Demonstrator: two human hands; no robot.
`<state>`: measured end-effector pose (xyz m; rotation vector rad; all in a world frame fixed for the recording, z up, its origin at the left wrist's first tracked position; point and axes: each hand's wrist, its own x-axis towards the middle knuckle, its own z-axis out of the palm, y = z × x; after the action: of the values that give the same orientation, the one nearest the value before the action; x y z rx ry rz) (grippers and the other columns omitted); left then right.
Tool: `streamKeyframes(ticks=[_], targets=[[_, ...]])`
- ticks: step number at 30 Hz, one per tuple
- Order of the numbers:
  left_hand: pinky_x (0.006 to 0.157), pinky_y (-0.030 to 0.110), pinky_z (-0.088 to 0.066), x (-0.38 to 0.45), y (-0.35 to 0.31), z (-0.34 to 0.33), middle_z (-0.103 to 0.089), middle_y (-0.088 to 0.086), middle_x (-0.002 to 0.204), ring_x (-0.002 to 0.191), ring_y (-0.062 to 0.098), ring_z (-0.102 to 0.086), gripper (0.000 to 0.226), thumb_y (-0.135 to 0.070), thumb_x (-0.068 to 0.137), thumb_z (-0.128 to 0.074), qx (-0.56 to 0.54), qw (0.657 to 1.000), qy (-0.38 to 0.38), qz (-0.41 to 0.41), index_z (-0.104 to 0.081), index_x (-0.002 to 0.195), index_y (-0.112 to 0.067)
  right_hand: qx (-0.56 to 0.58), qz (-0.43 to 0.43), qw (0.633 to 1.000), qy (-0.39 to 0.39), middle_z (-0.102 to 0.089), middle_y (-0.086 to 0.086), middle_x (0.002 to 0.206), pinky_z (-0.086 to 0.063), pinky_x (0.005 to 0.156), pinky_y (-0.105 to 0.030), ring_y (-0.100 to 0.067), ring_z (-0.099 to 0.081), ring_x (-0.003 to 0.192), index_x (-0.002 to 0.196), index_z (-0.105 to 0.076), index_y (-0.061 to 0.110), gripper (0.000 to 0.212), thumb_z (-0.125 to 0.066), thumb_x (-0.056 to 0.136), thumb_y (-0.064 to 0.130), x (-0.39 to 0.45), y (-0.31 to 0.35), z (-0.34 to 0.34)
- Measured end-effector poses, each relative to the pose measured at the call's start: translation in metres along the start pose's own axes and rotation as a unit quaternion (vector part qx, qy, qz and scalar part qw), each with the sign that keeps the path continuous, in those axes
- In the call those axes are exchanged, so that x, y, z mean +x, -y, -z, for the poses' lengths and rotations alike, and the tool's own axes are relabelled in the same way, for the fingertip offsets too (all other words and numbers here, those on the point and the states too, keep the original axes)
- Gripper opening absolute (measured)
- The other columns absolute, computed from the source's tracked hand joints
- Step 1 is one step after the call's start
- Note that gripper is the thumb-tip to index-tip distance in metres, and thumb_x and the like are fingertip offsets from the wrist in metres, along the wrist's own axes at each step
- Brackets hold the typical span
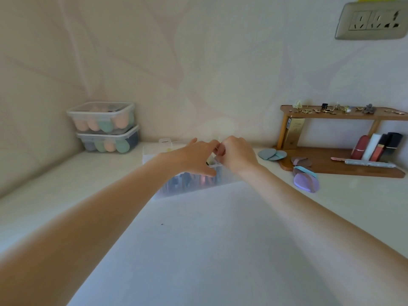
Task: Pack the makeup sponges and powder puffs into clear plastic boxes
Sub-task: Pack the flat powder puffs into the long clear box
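Both arms reach forward over a white bench [198, 250] to a clear plastic box [194, 184] at its middle. The box is translucent; dark, blue and pink shapes show through its near wall, too blurred to identify. Left hand [194, 156] lies across the top of the box, fingers curled, thumb pressing down near the front rim. Right hand [237, 155] is beside it, touching it, fingers bent inward around a small clear tab at the box top; cannot tell how firmly either hand grips, or whether anything else is held. Far left, against the wall: two closed clear boxes stacked [106, 127], each filled with peach, green and dark egg-shaped makeup sponges. Right of the hands, loose on the bench: grey-blue powder puffs [271, 154], brown puffs [301, 161], and a lilac puff with a teal strap [305, 180] nearest. Far right: wooden shelf [340, 115] carrying small jewellery on top, lipstick tubes [377, 146] and a gold carton below. Wall socket [373, 21] upper right.
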<state>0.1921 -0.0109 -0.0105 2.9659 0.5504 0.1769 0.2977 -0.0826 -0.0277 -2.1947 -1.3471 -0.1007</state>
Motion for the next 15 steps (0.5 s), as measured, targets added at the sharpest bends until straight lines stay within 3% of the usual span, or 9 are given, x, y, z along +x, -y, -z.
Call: streamKeyframes(ticks=[2,5,8,11,15], targets=[[0.112,0.031,-0.017,0.001,-0.003,0.003,-0.057,-0.001,0.126,0.099,0.019,-0.053,0.048,-0.019,0.079,-0.063,0.003,1.000,0.018,0.006,-0.045,0.123,-0.014,0.021,0.014,0.998,0.066,-0.059,-0.006,0.065,-0.039,0.057,-0.023,-0.023,-0.049,0.070,0.075,-0.072,0.009,0.018,-0.055,0.081,0.006,0.000,-0.001,0.009],[0.115,0.034,-0.014,0.004,-0.005,0.009,-0.054,-0.001,0.129,0.114,0.020,-0.050,0.050,-0.025,0.082,-0.063,0.052,0.997,0.047,0.016,-0.046,0.128,-0.017,0.088,0.014,0.988,0.124,-0.060,0.002,0.067,-0.036,0.054,-0.009,-0.012,-0.049,0.070,0.080,-0.076,0.010,0.016,-0.060,0.082,0.008,-0.001,-0.005,0.026],[0.112,0.033,-0.016,0.006,-0.003,0.013,-0.052,-0.008,0.133,0.121,0.017,-0.048,0.054,-0.024,0.081,-0.064,0.040,0.997,0.059,0.012,-0.044,0.131,-0.023,0.136,-0.001,0.982,0.135,-0.069,0.002,0.079,-0.040,0.069,-0.017,-0.007,-0.055,0.083,0.089,-0.075,0.014,0.017,-0.059,0.085,0.012,0.000,-0.013,0.037],[0.091,0.027,-0.032,0.005,-0.001,0.014,-0.051,-0.012,0.133,0.111,0.019,-0.048,0.054,-0.024,0.081,-0.065,0.014,0.998,0.062,0.025,-0.043,0.130,-0.023,0.083,0.023,0.982,0.168,-0.069,-0.003,0.094,-0.041,0.079,-0.021,-0.012,-0.058,0.094,0.104,-0.071,0.018,0.027,-0.052,0.088,0.007,-0.001,-0.013,0.040],[0.084,0.029,-0.039,0.004,0.001,0.012,-0.054,-0.010,0.131,0.097,0.018,-0.048,0.050,-0.025,0.079,-0.066,0.004,0.998,0.056,0.030,-0.045,0.124,-0.021,0.009,0.059,0.981,0.185,-0.062,-0.002,0.097,-0.045,0.084,-0.028,-0.022,-0.059,0.099,0.107,-0.070,0.019,0.038,-0.045,0.086,-0.001,-0.001,-0.005,0.038]])
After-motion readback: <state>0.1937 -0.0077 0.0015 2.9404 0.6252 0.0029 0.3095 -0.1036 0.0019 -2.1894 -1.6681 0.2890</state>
